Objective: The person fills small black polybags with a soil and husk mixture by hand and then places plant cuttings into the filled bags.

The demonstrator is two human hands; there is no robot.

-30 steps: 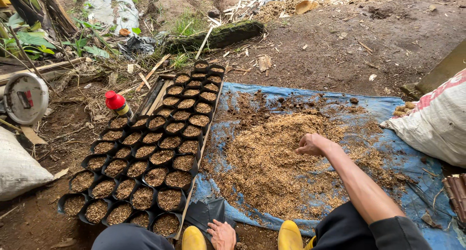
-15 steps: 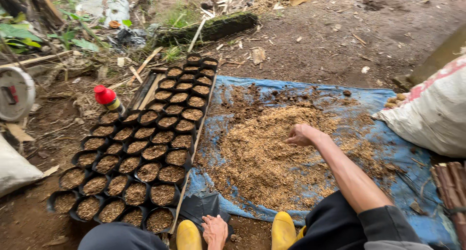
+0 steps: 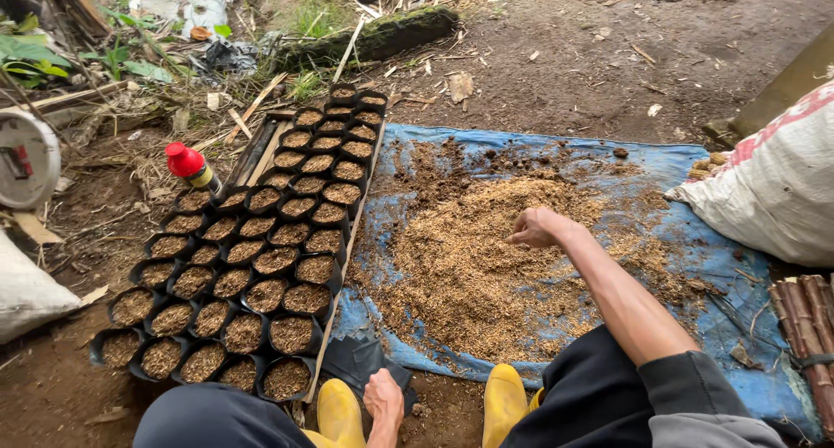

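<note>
My right hand (image 3: 537,228) reaches out over a heap of light brown planting mix (image 3: 473,257) spread on a blue tarp (image 3: 695,257), fingers curled down into the mix. My left hand (image 3: 383,398) rests low between my yellow boots (image 3: 339,411), touching an empty black plastic grow bag (image 3: 360,361) at the tarp's near edge. Left of the tarp stand rows of several small black grow bags (image 3: 261,257) filled with the same mix.
A red-capped bottle (image 3: 191,167) stands beside the bags. A white sack (image 3: 769,187) lies at the right, with a bundle of reddish stick cuttings (image 3: 808,326) below it. A white scale (image 3: 26,157) and another sack (image 3: 26,292) are at the left. A mossy log (image 3: 373,35) lies beyond.
My right hand has shifted slightly left across the mix, still curled into it. My left hand stays low by the black bag between the boots.
</note>
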